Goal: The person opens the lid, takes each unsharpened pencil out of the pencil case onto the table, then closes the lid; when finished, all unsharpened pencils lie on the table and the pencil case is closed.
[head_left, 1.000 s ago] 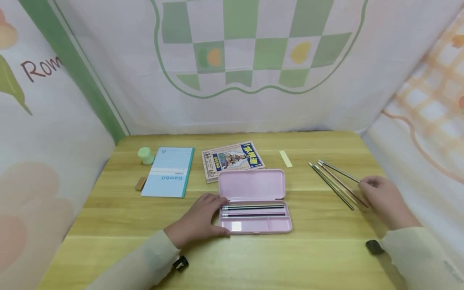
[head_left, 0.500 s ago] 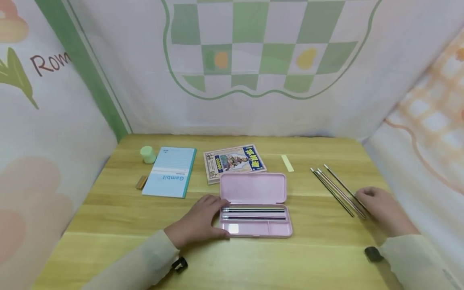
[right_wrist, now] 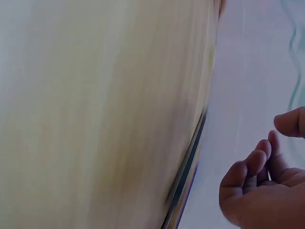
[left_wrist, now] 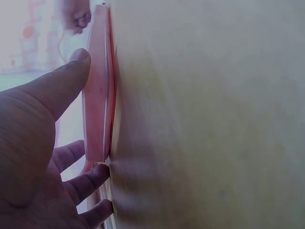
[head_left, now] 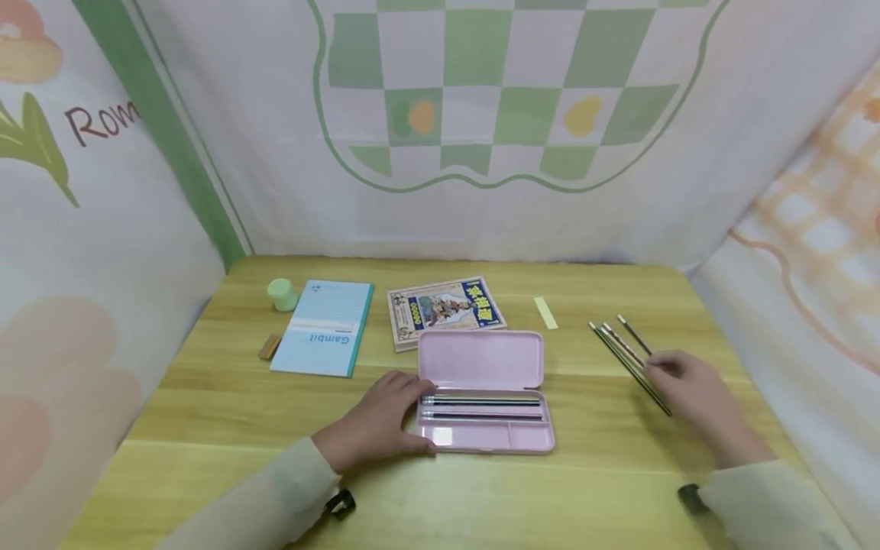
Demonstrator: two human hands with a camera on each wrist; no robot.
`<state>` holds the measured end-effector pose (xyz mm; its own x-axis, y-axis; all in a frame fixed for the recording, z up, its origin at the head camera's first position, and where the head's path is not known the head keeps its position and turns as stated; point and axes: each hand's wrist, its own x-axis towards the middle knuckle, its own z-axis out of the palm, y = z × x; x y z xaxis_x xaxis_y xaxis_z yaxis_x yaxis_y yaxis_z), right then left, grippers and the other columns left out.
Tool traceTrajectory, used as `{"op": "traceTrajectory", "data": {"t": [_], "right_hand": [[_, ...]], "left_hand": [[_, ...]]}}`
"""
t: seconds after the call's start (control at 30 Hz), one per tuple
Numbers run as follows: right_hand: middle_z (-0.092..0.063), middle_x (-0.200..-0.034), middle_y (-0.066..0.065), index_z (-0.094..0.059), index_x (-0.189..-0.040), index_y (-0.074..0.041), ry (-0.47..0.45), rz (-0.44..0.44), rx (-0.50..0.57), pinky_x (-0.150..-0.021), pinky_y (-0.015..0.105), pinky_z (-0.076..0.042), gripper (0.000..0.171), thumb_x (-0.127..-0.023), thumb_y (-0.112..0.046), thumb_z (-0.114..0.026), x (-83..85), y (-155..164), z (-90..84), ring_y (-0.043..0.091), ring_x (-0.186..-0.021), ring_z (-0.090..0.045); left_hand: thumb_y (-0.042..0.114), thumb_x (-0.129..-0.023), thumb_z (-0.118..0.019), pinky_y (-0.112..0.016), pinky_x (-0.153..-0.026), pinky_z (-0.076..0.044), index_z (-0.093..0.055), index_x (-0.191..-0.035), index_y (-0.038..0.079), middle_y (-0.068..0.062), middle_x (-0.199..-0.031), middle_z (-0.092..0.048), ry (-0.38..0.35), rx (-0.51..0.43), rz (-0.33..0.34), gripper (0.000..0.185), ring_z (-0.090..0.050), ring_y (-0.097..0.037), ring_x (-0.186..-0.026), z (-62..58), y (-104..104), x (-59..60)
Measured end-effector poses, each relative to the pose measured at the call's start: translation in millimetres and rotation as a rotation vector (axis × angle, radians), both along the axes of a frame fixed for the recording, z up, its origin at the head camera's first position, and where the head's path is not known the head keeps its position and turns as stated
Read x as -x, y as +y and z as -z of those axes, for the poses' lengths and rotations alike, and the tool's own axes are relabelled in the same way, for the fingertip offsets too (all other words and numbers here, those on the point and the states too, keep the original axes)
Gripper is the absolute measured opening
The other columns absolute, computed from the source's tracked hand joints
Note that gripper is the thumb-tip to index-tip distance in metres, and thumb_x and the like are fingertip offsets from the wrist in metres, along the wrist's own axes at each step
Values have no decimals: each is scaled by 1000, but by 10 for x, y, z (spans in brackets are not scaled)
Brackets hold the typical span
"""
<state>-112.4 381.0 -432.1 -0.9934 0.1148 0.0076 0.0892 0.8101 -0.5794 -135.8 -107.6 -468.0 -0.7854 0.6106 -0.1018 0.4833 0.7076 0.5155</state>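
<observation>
- Pencils (head_left: 627, 359): loose bundle on the bench (head_left: 481, 489), well to the right of the pencil case (head_left: 484, 389); long axes run diagonally, far ends toward the back wall, near ends toward the front right edge.
- Right hand (head_left: 694, 397): rests over the near ends of the pencils, fingers loosely curled; whether it pinches one cannot be told. A second ago it lay further right and the pencils were fanned wider; now they lie closer together.
- Pencil case: pink, lid open and flat, two dark pencils inside lying left to right, parallel to the front edge.
- Left hand (head_left: 381, 420): fingers spread and relaxed, pressed against the case's left end, thumb at its front corner; unchanged.
- Open bench shows between the case and the loose pencils, and in front of the case.
- Behind the case: picture booklet (head_left: 445, 309), touching its lid; yellow slip (head_left: 545, 312).
- Left of the case: blue notebook (head_left: 323, 327), green cylinder (head_left: 281, 294), small brown block (head_left: 269, 347).
</observation>
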Motion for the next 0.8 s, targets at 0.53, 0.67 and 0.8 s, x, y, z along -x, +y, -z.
{"op": "traceTrajectory", "data": {"t": [0.53, 0.67, 0.8], "right_hand": [[-67, -102, -3, -72, -110, -10, 30, -568, 0, -82, 35, -59, 26, -85, -13, -80, -246, -1748, -8, 11, -91, -61], [-67, -100, -2, -72, -109, -8, -12, -577, -18, -80, 36, -59, 29, -83, -14, -81, -210, -1792, 5, 12, -89, -61], [-68, -102, -1, -73, -111, -9, -39, -572, -39, -86, 43, -59, 31, -81, -13, -82, -184, -1845, 17, 15, -93, -64]], "left_hand": [[68, -73, -82, -49, -124, -28, -47, -154, 26, -1, -156, -48, -3, -7, -3, 98, -38, -23, -145, -21, 15, -3], [68, -73, -82, -48, -124, -28, -46, -155, 27, -1, -156, -47, -9, 8, -4, 99, -37, -23, -145, -33, 16, 0], [68, -73, -82, -49, -123, -28, -46, -155, 26, -2, -156, -48, -1, 9, 3, 99, -38, -24, -144, -33, 3, -3]]}}
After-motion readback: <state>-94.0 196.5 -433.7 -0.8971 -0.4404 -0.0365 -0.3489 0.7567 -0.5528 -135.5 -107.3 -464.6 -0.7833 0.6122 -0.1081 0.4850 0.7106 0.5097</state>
